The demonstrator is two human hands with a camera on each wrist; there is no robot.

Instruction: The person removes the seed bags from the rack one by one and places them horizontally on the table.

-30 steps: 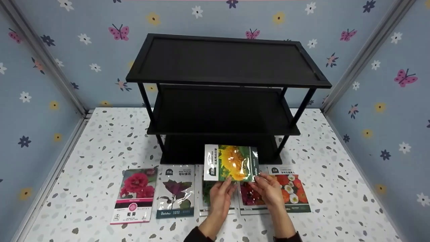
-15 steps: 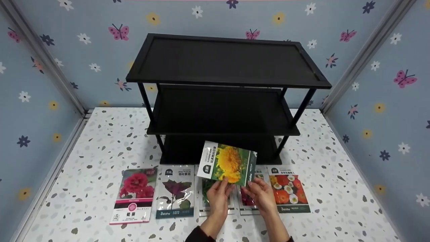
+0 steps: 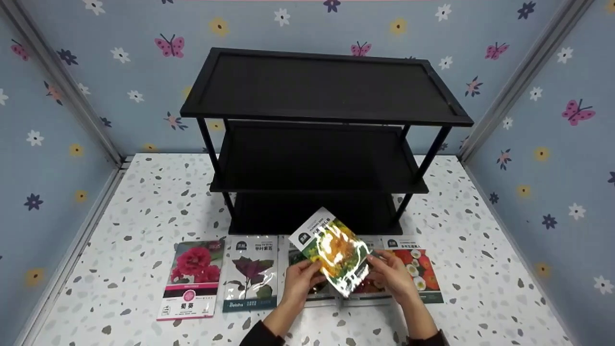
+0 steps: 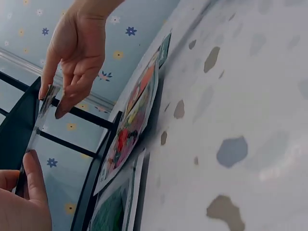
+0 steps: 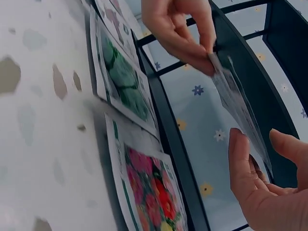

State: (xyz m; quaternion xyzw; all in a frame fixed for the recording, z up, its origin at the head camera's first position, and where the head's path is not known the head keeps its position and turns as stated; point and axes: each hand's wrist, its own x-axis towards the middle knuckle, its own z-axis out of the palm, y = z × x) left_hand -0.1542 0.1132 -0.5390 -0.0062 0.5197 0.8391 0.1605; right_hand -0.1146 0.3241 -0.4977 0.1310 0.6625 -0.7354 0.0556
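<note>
A seed packet with a yellow, sunflower-like bloom is held up in front of the black rack, turned diagonally. My left hand pinches its lower left edge, thumb on the printed face. On the opposite edge, my right hand grips it between thumb and fingers. The right wrist view shows the packet nearly edge-on between both hands. Below it lie a green-leaf packet and a red-and-pink flower packet, partly hidden in the head view.
A three-tier black rack stands behind the hands. Left on the speckled table lie a pink-flower packet and a purple-leaf packet. A packet of orange and white flowers lies at right. Patterned walls enclose the table.
The held packet has turned clockwise from nearly sideways to a steep diagonal. My left hand has shifted slightly left, and my right hand has moved up along the packet's right edge.
</note>
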